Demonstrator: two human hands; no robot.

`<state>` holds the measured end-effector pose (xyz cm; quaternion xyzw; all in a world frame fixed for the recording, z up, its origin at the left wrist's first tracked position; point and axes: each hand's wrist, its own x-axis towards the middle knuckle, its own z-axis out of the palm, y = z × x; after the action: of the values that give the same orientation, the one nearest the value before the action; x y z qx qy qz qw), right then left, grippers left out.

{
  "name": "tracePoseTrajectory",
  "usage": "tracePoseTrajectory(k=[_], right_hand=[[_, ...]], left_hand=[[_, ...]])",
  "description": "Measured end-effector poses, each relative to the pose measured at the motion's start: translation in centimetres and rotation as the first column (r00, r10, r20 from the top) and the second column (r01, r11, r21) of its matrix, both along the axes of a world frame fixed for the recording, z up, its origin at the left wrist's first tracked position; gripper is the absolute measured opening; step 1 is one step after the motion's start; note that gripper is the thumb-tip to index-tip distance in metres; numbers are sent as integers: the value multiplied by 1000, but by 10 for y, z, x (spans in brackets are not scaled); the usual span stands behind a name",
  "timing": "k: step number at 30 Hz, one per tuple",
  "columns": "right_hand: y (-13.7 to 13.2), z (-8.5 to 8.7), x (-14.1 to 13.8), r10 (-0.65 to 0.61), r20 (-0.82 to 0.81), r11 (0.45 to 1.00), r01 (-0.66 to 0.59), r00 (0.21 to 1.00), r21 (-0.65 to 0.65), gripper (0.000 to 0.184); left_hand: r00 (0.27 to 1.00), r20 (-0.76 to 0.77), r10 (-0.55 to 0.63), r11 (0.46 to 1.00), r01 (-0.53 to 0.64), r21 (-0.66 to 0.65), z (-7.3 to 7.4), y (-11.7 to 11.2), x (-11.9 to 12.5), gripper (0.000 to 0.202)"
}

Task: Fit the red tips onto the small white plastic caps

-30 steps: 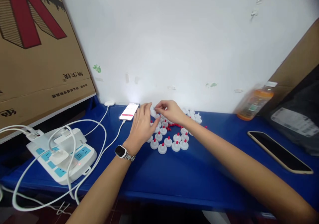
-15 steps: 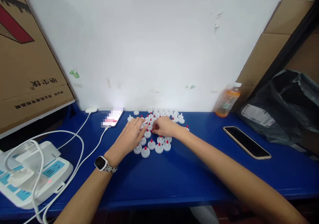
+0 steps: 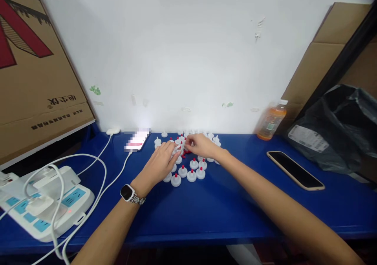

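My left hand (image 3: 161,161), with a watch on its wrist, is closed around a white nozzle cap (image 3: 176,148), partly hidden by the fingers. Close to its right, my right hand (image 3: 202,145) has thumb and fingertips pinched together; what sits between them is too small to make out. Small red tips (image 3: 185,154) lie in a pile between and below the hands. Several white caps with red tips stand upright nearer me, such as a red-tipped cap (image 3: 176,180). Behind the hands are more white caps (image 3: 211,136), partly covered by my right hand.
On the left, a power strip (image 3: 63,214) with white cables and a lit phone (image 3: 138,140) lie on the blue table (image 3: 188,214). At the right are an orange drink bottle (image 3: 271,121), a dark phone (image 3: 295,170) and a grey plastic bag (image 3: 332,127). A cardboard box (image 3: 44,88) leans at left.
My right hand has lifted from among the caps and moved back and up, uncovering the red tips. My left hand stays around the white cap. The whole view has shifted slightly.
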<state>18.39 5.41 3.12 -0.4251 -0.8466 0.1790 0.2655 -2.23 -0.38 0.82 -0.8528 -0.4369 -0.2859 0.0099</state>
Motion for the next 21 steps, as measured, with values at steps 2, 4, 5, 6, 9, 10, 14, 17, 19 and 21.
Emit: tracePoseTrajectory(k=[2, 4, 5, 6, 9, 10, 14, 17, 19, 21], right_hand=[[-8, -2, 2, -9, -282, 997, -11, 959, -71, 13], [-17, -6, 0, -22, -541, 980, -88, 840, -176, 23], [-21, -8, -2, -32, -631, 968, -132, 775, -212, 27], [-25, -10, -4, -39, -691, 958, -169, 721, -231, 30], [-35, -13, -9, -38, -758, 940, -233, 651, -248, 34], [-37, -13, -11, -39, -761, 936, -242, 648, -255, 34], [-42, -11, -13, -52, -759, 932, -241, 649, -270, 36], [-44, -10, -17, -67, -774, 935, -230, 629, -268, 39], [-45, -9, -20, -74, -778, 939, -219, 624, -265, 42], [-46, -3, -21, -48, -766, 938, -234, 641, -254, 41]], left_hand=[[1000, 15, 1, 1000, -1, -21, 1, -1, 2, 31], [999, 31, -13, 999, 14, -41, 2, -2, 5, 33], [999, 38, -25, 999, 26, -47, 3, -3, 6, 35], [998, 44, -39, 998, 42, -52, 4, -4, 8, 37], [993, 59, -99, 992, 102, -68, 5, -7, 11, 42], [991, 70, -114, 990, 119, -77, 5, -8, 11, 43], [983, 128, -134, 981, 150, -121, 2, -9, 11, 48], [978, 165, -126, 970, 157, -188, 1, -10, 12, 55], [976, 190, -105, 956, 152, -253, 3, -11, 12, 59], [973, 216, -78, 943, 142, -300, 7, -13, 11, 63]])
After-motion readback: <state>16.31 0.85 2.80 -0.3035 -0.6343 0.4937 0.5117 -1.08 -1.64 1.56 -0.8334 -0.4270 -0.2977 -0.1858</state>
